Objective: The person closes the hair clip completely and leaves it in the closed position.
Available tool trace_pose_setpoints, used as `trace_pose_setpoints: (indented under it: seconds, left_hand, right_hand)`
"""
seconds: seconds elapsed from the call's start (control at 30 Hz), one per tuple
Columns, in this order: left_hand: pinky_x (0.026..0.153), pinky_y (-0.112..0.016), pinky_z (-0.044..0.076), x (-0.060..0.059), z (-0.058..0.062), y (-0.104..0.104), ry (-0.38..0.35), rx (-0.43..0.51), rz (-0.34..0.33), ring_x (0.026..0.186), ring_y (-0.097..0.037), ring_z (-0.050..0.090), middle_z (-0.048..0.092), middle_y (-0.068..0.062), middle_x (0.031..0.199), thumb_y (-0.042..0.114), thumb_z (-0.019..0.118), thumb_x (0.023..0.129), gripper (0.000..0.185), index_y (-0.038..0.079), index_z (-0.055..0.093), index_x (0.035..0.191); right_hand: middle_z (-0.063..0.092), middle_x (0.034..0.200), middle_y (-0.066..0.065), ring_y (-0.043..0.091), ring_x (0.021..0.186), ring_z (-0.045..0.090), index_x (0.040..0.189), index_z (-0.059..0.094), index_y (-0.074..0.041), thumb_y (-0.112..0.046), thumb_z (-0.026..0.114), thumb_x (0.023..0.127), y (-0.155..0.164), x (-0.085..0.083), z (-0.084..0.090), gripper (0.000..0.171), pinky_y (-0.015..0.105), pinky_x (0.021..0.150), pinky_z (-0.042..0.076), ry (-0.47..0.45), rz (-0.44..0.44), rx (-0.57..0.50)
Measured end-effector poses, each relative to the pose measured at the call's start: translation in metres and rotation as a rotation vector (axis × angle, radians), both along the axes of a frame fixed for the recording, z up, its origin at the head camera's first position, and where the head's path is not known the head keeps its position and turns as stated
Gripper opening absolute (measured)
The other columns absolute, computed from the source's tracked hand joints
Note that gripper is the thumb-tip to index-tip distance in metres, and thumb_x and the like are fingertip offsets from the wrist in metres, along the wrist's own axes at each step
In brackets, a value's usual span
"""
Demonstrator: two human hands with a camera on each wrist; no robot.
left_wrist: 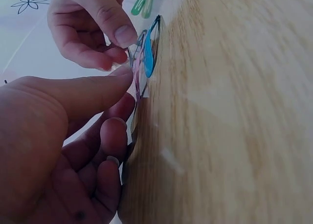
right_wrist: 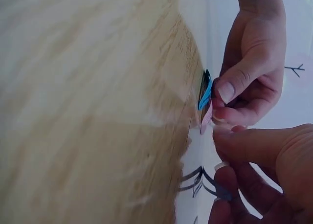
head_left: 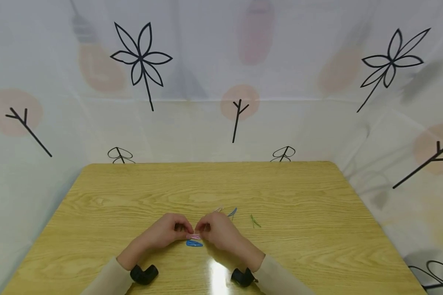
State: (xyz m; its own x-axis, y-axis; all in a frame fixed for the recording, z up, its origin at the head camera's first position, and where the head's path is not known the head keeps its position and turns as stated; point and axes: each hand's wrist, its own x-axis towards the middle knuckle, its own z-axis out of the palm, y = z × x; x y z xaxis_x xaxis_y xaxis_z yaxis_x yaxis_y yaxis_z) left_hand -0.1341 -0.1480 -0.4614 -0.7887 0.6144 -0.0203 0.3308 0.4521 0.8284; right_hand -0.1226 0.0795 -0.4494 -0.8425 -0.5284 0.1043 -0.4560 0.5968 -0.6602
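On the wooden table a pink hair clip (head_left: pixel 195 237) lies between both hands, just beyond a blue snap hair clip (head_left: pixel 194 243). My left hand (head_left: pixel 170 228) is at the left end of the pink clip, pinching it between thumb and fingertip. From the other side my right hand (head_left: pixel 221 232) has its thumb and forefinger drawn together at the clip's right end, partly hiding it. In the left wrist view the pink clip (left_wrist: pixel 137 71) stands out beside the blue one (left_wrist: pixel 150 57). The right wrist view shows both clips near the left thumb.
Behind the right hand lie a pale pinkish clip (head_left: pixel 218 209) and another blue clip (head_left: pixel 232 212), spread open. A green clip (head_left: pixel 255 221) lies farther right. The wooden table (head_left: pixel 133 184) meets a patterned cloth (head_left: pixel 206 131) at its back and sides.
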Motion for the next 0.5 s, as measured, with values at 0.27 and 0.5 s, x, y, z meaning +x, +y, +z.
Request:
trace_pose_setpoints:
  seconds: [0.27, 0.5]
  left_hand:
    - [0.071, -0.028, 0.049, -0.003, 0.001, 0.0, 0.008, 0.014, 0.02, 0.079, -0.011, 0.059, 0.067, 0.01, 0.091, 0.019, 0.074, 0.092, 0.006, 0.02, 0.074, 0.097]
    - [0.073, -0.029, 0.049, -0.006, 0.001, 0.005, 0.083, 0.045, 0.036, 0.081, -0.012, 0.06, 0.067, 0.009, 0.093, 0.016, 0.073, 0.093, 0.007, 0.017, 0.074, 0.1]
  right_hand:
    - [0.069, 0.09, -0.005, 0.007, 0.08, 0.06, 0.095, 0.077, -0.009, 0.002, 0.072, 0.085, 0.008, -0.003, 0.0, 0.015, 0.024, 0.072, 0.05, 0.008, -0.03, -0.099]
    - [0.069, 0.096, -0.005, 0.009, 0.084, 0.061, 0.1, 0.075, -0.009, -0.004, 0.072, 0.09, 0.022, -0.003, 0.001, 0.011, 0.027, 0.075, 0.051, -0.04, -0.073, -0.156]
